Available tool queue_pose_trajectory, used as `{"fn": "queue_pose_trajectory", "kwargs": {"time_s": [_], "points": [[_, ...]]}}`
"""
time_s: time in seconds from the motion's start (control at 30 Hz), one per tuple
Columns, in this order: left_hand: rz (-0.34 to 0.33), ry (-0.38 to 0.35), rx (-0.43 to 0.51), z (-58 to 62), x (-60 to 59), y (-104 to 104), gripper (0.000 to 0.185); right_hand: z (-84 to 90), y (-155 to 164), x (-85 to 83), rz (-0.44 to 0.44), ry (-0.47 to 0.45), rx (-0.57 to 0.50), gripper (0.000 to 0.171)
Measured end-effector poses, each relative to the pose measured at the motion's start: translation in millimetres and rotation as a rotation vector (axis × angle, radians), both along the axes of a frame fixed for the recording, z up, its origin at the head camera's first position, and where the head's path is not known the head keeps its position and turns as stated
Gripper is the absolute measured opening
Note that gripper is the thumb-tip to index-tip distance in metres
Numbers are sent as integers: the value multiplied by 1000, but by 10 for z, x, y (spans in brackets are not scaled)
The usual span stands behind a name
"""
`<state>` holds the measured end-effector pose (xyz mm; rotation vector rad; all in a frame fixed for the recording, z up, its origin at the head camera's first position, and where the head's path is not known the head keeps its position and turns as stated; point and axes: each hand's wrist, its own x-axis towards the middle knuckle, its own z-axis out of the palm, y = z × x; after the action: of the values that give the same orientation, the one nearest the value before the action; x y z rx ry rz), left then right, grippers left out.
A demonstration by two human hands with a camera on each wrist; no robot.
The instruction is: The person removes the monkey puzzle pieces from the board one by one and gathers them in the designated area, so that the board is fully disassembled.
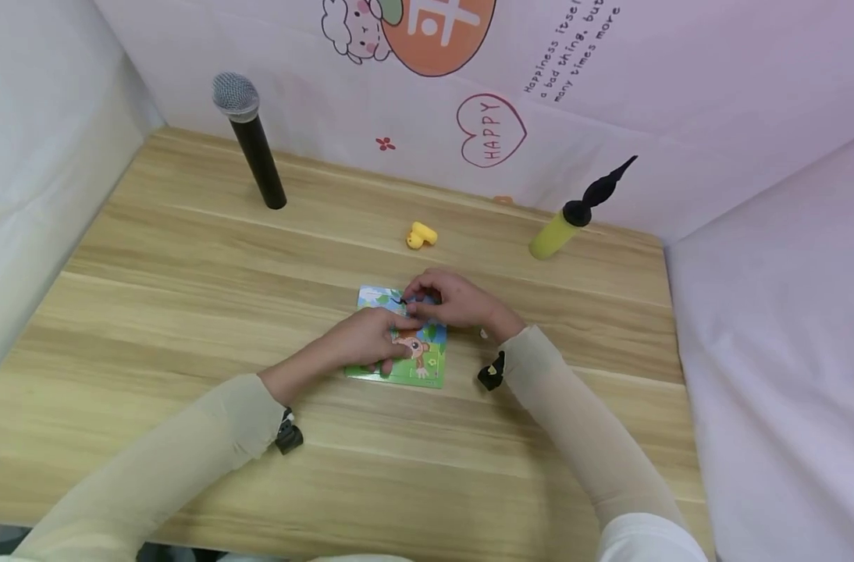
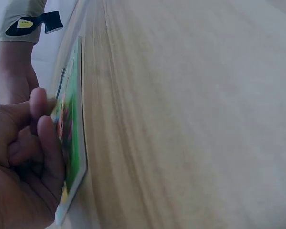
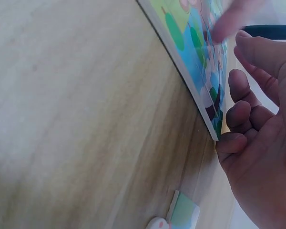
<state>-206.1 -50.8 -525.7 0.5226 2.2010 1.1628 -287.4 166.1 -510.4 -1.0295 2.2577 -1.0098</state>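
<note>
Flat on the bench [image 1: 188, 273], near its middle: puzzle [image 1: 427, 367], a little longer toward and away from the person than across. Both hands directly over it, meeting above its far half.

Left hand [image 1: 371, 339] in from the near left, lying across the left part of the picture. Fingers [image 2: 47, 143] curled tight, knuckles down on the green face, thumb against the forefinger. Cannot tell whether anything is pinched in that grip.

Right hand [image 1: 455, 300] in from the right, over the far right corner. Forefinger [image 3: 229, 21] stretched out onto the puzzle face, thumb near it, the other fingers loosely bent and clear of the board edge. Nothing clasped in that grip.

Fingertips of the two hands almost touching, at the same spot on the picture. Neither hand clearly nearer.

Just beside the right wrist, off the board's right edge: a small loose piece [image 3: 183, 217] flat on the wood.

Well apart, at the back: yellow toy [image 1: 421, 235], microphone [image 1: 251, 140] upright, pump [image 1: 574, 218].
</note>
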Motion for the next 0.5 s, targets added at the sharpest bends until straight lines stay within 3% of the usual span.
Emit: {"fn": "queue_pose_trajectory", "kwargs": {"time_s": [0.2,0.5], "points": [[-77,36,-86,59,-29,20,57,5,18,-6,-5,-13,-11,17],[-135,107,-171,86,-2,-4,56,97,-55,-80,54,52,105,20]]}}
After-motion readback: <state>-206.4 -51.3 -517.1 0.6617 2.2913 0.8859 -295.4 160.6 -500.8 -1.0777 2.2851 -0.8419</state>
